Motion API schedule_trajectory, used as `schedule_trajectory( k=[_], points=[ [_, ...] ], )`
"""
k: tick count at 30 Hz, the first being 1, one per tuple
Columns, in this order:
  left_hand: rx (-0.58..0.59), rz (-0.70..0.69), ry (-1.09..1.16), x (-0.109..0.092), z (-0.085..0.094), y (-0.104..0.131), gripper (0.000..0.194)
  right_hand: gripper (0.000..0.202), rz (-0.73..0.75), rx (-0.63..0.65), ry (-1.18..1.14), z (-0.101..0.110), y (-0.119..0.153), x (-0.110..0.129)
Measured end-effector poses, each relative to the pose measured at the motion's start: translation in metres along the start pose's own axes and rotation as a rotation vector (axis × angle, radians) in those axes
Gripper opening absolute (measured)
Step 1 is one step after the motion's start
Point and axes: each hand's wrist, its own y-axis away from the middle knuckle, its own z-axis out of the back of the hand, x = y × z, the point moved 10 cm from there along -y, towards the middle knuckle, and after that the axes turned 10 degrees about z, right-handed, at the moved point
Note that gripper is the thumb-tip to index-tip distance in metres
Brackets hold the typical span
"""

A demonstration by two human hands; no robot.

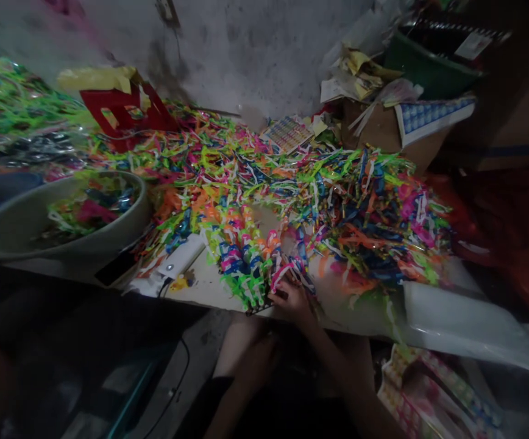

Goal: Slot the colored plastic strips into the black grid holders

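Note:
At the front edge of the table my right hand (pixel 292 300) has its thumb and fingers pinched on a small pink plastic piece (pixel 283 275). Just left of it, small plastic pieces (pixel 241 262) lie in neat rows banded green, blue, pink and orange. My left hand (pixel 267 350) rests low in the shadow over my lap, below the table edge. Its fingers are too dark to make out. Beyond both hands spreads a thick heap of loose multicoloured plastic pieces (pixel 356 195).
A pale basin (pixel 3 244) with more pieces stands at the left, near a white power bank (pixel 184 259). Behind are a red plastic stool (pixel 127 110) and a cardboard box (pixel 374 125) bearing papers and a green tub (pixel 424 67). Clear plastic bags (pixel 465 320) lie at right.

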Motion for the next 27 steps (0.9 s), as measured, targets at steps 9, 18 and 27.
schedule_trajectory(
  k=[9,18,27],
  points=[
    [-0.203,-0.024,0.218,-0.004,0.061,0.012,0.023,0.019,0.16,0.174,0.302,-0.022,0.007,0.025],
    [-0.185,0.014,0.444,-0.004,0.091,0.027,0.029,0.013,0.077,0.061,0.343,-0.004,-0.004,0.038],
    [-0.536,-0.241,0.176,-0.064,0.178,0.088,0.022,0.023,0.069,0.025,0.311,-0.009,-0.001,0.036]
  ],
)
